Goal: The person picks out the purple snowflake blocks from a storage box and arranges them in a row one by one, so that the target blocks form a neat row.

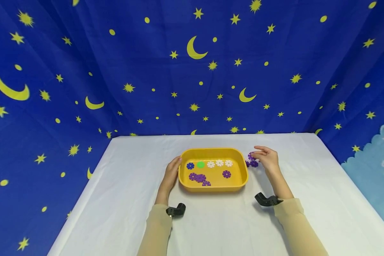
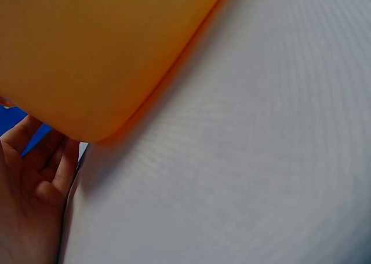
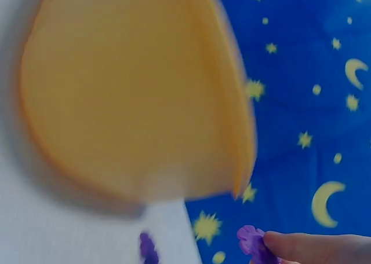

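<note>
Fingers [image 3: 319, 246] of your right hand [image 1: 268, 160] pinched a purple, flower-shaped plastic disc [image 3: 250, 237] right of the yellow, rounded plastic tray [image 1: 213, 189]; your left hand [image 1: 171, 172] touched its left end, finger grip unclear. The disc probably handled light and stiff, best held by its rim.

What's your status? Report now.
Left grip touches left side of tray. Right grip pinches purple flower, right of tray. More purple flowers on table nearby. Nothing seen blocking tray.
</note>
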